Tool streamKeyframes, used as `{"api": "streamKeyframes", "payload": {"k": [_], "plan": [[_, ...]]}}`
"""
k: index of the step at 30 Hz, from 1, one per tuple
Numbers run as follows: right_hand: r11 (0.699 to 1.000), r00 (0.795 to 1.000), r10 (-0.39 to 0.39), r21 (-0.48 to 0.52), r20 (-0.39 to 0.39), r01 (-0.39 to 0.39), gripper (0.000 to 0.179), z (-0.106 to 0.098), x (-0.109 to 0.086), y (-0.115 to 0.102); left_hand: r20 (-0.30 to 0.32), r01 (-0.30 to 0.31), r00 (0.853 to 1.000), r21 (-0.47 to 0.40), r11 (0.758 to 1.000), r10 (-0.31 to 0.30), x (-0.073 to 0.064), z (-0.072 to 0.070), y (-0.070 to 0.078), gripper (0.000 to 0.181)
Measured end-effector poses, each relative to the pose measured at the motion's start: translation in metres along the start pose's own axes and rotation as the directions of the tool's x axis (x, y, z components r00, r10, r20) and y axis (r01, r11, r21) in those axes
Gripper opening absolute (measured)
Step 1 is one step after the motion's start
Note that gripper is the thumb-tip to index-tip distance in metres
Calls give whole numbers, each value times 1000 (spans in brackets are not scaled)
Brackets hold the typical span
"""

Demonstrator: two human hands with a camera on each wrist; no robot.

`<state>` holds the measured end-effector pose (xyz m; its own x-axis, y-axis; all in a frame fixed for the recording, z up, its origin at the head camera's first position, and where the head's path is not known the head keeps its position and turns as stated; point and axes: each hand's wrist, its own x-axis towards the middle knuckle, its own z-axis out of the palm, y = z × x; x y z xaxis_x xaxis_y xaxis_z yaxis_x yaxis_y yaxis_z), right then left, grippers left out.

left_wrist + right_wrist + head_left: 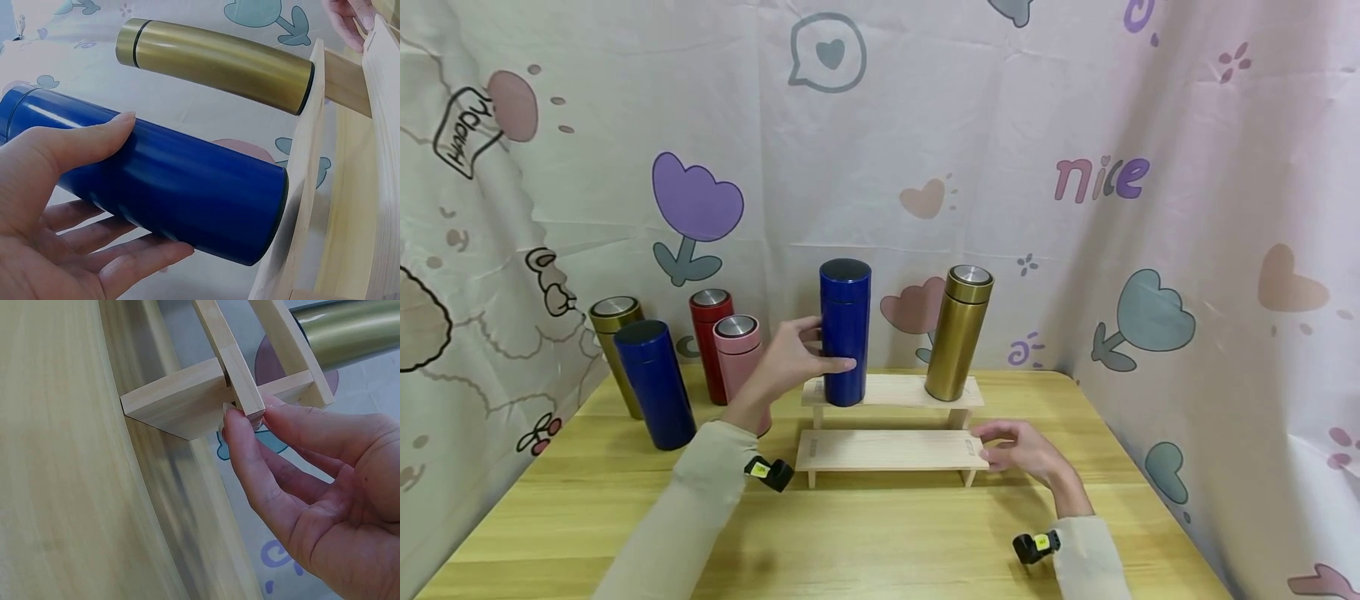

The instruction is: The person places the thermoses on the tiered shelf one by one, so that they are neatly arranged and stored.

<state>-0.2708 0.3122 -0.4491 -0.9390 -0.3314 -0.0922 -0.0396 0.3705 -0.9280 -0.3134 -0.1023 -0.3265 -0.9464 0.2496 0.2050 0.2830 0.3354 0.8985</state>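
My left hand [793, 354] grips a dark blue thermos flask [846, 333] around its body, thumb on the near side and fingers behind. The flask stands upright at the left end of the upper shelf of a two-tier wooden stand [887, 450], its base right at the board. A gold thermos flask [958, 333] stands on the right end of that same shelf. At the right end of the lower shelf, my right hand [1018, 450] pinches the board's edge between thumb and fingers; the right wrist view shows the fingertips [240, 419] on the board's corner.
To the left on the wooden table [880, 542] stand another gold flask [617, 350], another blue flask [655, 387], a red flask [709, 333] and a pink flask [736, 350]. My left forearm passes close to the pink one. A patterned curtain [880, 125] hangs behind the table.
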Motion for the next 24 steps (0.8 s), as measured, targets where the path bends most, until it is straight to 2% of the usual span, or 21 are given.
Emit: {"api": "streamKeyframes", "payload": {"k": [10,24], "plan": [[1000,1000,8,1,-2,-8,48,1,0,0,1,4,1000,-37,999,-4,5,14,3,90],[1000,1000,-7,13,12,7,48,0,1,1,-7,-9,1000,-36,999,9,16,29,4,85]]}}
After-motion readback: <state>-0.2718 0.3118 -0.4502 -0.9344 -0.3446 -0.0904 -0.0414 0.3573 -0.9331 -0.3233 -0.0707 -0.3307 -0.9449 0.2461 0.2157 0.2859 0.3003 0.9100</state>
